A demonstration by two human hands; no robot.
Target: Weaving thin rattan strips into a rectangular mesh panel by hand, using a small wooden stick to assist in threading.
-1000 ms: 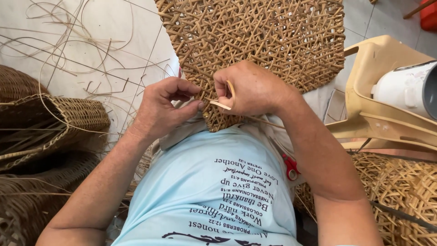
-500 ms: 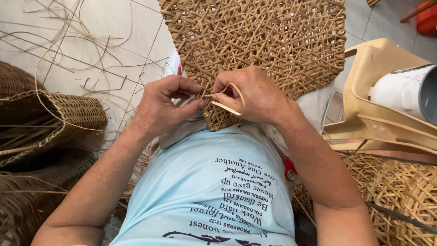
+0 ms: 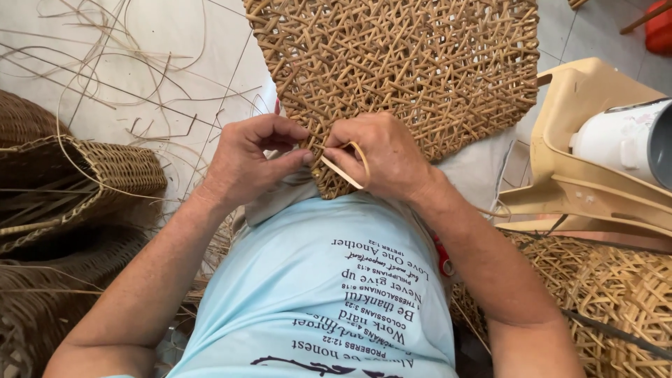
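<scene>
A large open-weave rattan panel (image 3: 406, 70) lies across my lap and reaches out over the floor. Both hands work at its near edge. My left hand (image 3: 252, 164) pinches the edge of the weave between thumb and fingers. My right hand (image 3: 381, 154) grips a thin flat rattan strip (image 3: 346, 168) that loops around its thumb and sticks out toward my left hand. The two hands almost touch. My light blue shirt (image 3: 329, 294) fills the lower middle.
Woven baskets (image 3: 77, 175) lie at my left. Loose rattan strands (image 3: 119, 77) are scattered on the tiled floor. A beige plastic stool (image 3: 595, 182) holding a white cylindrical container (image 3: 623, 140) lies at right, above another woven piece (image 3: 616, 294).
The strip in my right hand has curled into a loop at the thumb. Both hands have stayed at the panel's near edge, shifting slightly.
</scene>
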